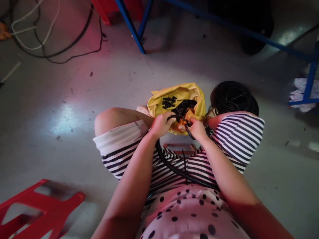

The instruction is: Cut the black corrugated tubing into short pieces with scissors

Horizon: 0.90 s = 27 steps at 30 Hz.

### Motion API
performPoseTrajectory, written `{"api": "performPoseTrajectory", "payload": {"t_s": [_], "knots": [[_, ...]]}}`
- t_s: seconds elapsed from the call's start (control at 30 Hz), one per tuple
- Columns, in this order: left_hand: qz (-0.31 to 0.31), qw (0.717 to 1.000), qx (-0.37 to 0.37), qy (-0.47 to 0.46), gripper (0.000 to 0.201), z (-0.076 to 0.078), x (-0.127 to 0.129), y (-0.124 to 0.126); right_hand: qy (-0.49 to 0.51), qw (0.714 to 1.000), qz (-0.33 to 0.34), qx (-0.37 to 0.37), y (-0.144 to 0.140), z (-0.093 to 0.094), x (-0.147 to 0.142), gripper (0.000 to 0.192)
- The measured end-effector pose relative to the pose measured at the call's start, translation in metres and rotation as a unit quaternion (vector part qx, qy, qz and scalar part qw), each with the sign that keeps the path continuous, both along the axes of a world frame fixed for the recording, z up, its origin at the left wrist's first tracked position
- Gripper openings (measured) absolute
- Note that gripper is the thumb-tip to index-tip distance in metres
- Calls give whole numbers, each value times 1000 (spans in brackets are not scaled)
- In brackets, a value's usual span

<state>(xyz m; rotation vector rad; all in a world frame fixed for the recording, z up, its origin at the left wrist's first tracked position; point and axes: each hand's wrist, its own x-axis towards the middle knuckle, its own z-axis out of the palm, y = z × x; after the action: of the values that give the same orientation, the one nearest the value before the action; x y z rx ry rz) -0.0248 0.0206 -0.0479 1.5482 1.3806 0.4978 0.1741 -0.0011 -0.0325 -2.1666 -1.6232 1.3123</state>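
One black tube (174, 170): one end over the yellow bag (178, 89), clamped in the left hand (160, 124). One pair of scissors (188, 124): over the bag, gripped by the right hand (197, 129). One black coil (235, 98): right of the bag.

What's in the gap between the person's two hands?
In the head view, the scissors in the right hand and black tube held by the left hand meet there, above the open yellow bag.
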Motion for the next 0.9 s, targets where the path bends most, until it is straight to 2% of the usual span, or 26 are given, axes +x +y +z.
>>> {"api": "performPoseTrajectory", "payload": {"t_s": [0.13,0.23,0.33,0.43,0.53,0.63,0.67,0.73,0.8,0.9], "knots": [[-3,999,-15,31,25,-3,1,-1,-4,1000,-10,12,-1,-3,0,52],[8,999,-19,51,24,2,3,0,88,993,-70,32,-1,-4,0,52],[-25,999,-42,9,22,12,7,-1,214,964,-154,7,-1,0,-3,48],[-68,993,-64,-66,21,24,13,-7,297,936,-190,-9,0,8,-7,40],[-39,983,-135,-115,28,34,13,-12,322,922,-216,13,0,15,-8,37],[-15,964,-222,-144,25,41,9,-13,315,916,-242,51,0,18,-5,37],[-16,963,-222,-150,25,42,7,-13,312,915,-248,61,0,18,-4,38],[1,975,-170,-141,27,42,4,-11,310,913,-255,70,0,16,-1,42],[57,988,-90,-107,25,39,2,-8,311,913,-257,59,0,14,1,47],[125,990,-1,-61,25,36,2,-5,307,924,-227,31,-4,14,-1,51]]}}
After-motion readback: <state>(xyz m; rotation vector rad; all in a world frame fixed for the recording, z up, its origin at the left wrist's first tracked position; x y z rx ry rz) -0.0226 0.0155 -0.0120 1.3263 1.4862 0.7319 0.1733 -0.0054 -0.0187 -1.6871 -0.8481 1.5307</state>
